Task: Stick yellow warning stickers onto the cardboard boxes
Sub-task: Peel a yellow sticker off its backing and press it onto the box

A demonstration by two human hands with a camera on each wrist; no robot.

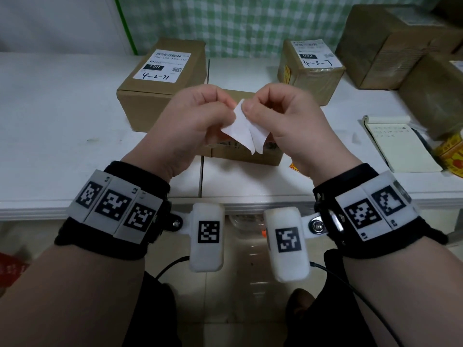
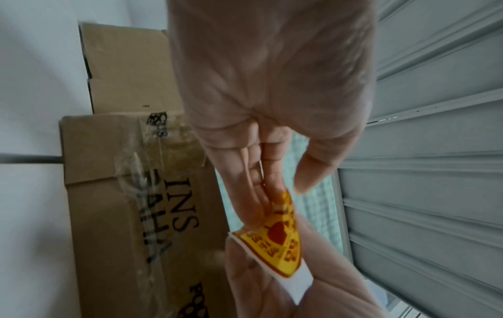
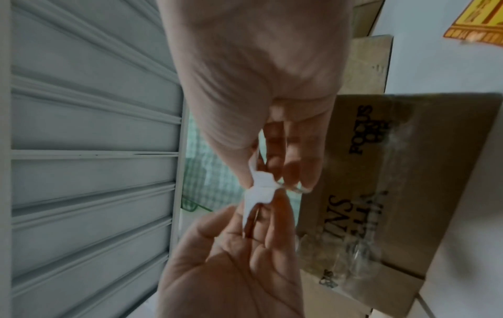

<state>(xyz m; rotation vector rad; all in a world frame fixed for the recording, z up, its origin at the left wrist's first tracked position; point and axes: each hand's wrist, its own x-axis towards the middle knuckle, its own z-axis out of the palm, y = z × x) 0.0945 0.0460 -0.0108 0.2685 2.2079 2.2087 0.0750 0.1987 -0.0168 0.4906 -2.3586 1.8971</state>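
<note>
Both hands are raised over the white table [image 1: 62,136] and hold one yellow warning sticker [image 2: 280,238] on its white backing paper [image 1: 244,131]. My left hand [image 1: 229,106] pinches the yellow sticker's edge. My right hand [image 1: 248,110] pinches the white backing [image 3: 258,193]. The sticker is partly lifted off the backing. A cardboard box [image 1: 248,156] lies right below the hands, mostly hidden by them. Behind it stand a box marked 4-2-71 [image 1: 162,81] and a box marked 4-3-7 [image 1: 310,68], which carries a yellow sticker [image 1: 286,73] on its left side.
Larger cardboard boxes [image 1: 383,43] are stacked at the back right. A notepad [image 1: 398,144] lies on the right, with more yellow stickers [image 1: 451,154] beside it. A green checked cloth [image 1: 238,23] hangs behind the table.
</note>
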